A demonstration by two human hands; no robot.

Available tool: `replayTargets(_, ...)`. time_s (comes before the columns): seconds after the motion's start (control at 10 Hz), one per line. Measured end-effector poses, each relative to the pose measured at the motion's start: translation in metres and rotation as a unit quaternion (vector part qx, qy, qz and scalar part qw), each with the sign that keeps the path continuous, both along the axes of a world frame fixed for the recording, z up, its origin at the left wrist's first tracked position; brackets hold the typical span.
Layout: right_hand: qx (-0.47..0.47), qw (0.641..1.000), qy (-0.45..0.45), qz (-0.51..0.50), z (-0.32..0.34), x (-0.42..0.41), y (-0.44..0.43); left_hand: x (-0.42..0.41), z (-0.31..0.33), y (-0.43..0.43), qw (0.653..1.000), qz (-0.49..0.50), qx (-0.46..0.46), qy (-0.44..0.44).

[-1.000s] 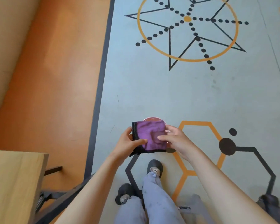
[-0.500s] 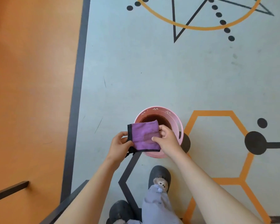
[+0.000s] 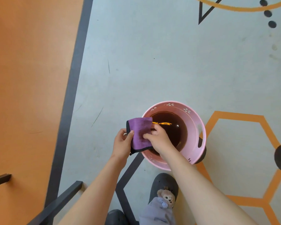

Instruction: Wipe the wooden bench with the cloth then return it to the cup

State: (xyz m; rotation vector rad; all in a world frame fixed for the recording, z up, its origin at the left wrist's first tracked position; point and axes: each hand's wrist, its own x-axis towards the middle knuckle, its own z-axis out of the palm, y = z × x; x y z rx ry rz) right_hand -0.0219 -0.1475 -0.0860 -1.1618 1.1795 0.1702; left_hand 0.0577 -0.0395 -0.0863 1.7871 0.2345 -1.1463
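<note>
A folded purple cloth point(image 3: 140, 132) with black edging is held over the left rim of a pink cup point(image 3: 193, 120), a bucket-shaped container with a dark inside, standing on the floor. My left hand point(image 3: 122, 144) pinches the cloth's left edge. My right hand point(image 3: 157, 138) pinches its right side, above the cup's opening. The wooden bench is out of view.
The floor is grey with orange and black painted shapes, and an orange strip runs along the left. Dark metal bars point(image 3: 58, 202) cross the lower left corner. My slippered foot point(image 3: 164, 189) stands just below the cup.
The camera has dropped closer to the floor and the bench has left the view. Both hands have carried the cloth down to the cup's left rim.
</note>
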Motion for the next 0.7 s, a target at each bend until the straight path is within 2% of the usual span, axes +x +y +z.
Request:
replayTargets(0.1,0.023,0.999,0.019,-0.011,-0.001,0.0,0.001,0.0,0.001,0.004,0.998,0.017,-0.015,0.064)
replayTargets(0.2,0.095,0.994,0.06,0.002,0.001,-0.015,-0.001,0.002,0.007,0.018,0.986,0.053,-0.034,0.151)
replayTargets(0.3,0.127,0.988,0.083,0.011,0.004,-0.031,0.001,0.0,0.009,0.028,0.988,0.013,-0.017,0.151)
replayTargets(0.4,0.122,0.989,0.083,-0.013,0.005,-0.032,0.01,-0.002,0.007,0.024,0.995,-0.018,0.006,0.096)
replayTargets(0.6,0.054,0.991,0.114,0.036,0.0,-0.019,0.014,-0.006,0.009,0.016,0.997,-0.055,0.03,0.043)
replayTargets(0.7,0.04,0.991,0.121,0.051,0.006,-0.026,0.012,-0.005,0.02,0.022,0.993,-0.074,0.092,0.019)
